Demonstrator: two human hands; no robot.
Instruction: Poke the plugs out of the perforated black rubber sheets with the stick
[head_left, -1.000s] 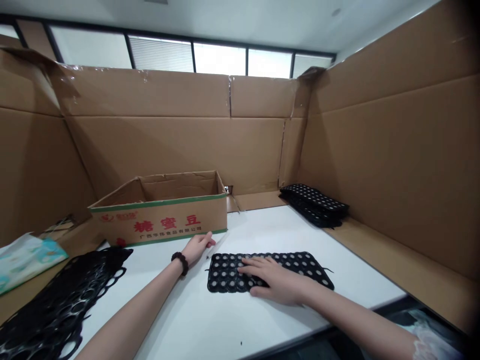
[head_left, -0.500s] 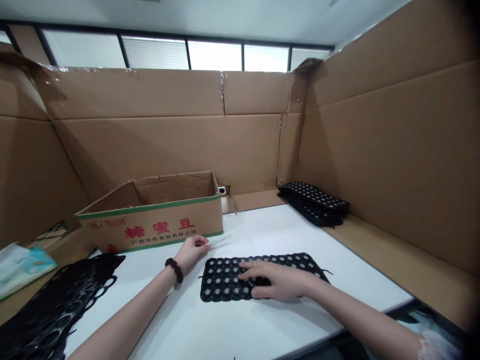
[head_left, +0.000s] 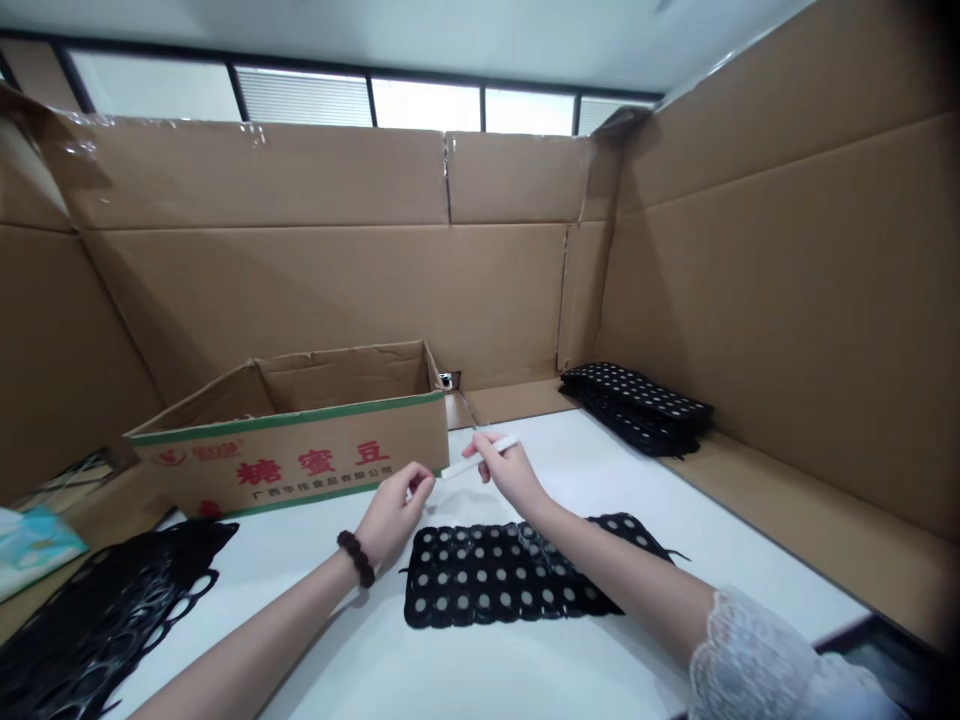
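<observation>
My right hand (head_left: 510,472) is closed around a slim white pen-like stick (head_left: 459,468), held slanting above the table. The stick's lower left end is close to the fingertips of my left hand (head_left: 401,505), which wears a dark beaded bracelet (head_left: 355,558). The left fingers are pinched together; whatever they hold is hidden. Below my right forearm lies a black mat with rows of pale round discs (head_left: 484,580), flat on the white table (head_left: 465,675). The forearm covers part of its right side.
An open cardboard box (head_left: 300,460) with red lettering stands behind my left hand. Similar dotted black mats (head_left: 637,405) are stacked at the back right. Black netted pieces with rings (head_left: 112,610) lie at left beside a tissue pack (head_left: 37,545). Cardboard walls (head_left: 337,290) surround the table.
My right hand has lifted off the dotted mat and moved up and left; it now grips the white stick near my left hand. The left hand stays pinched and has shifted slightly.
</observation>
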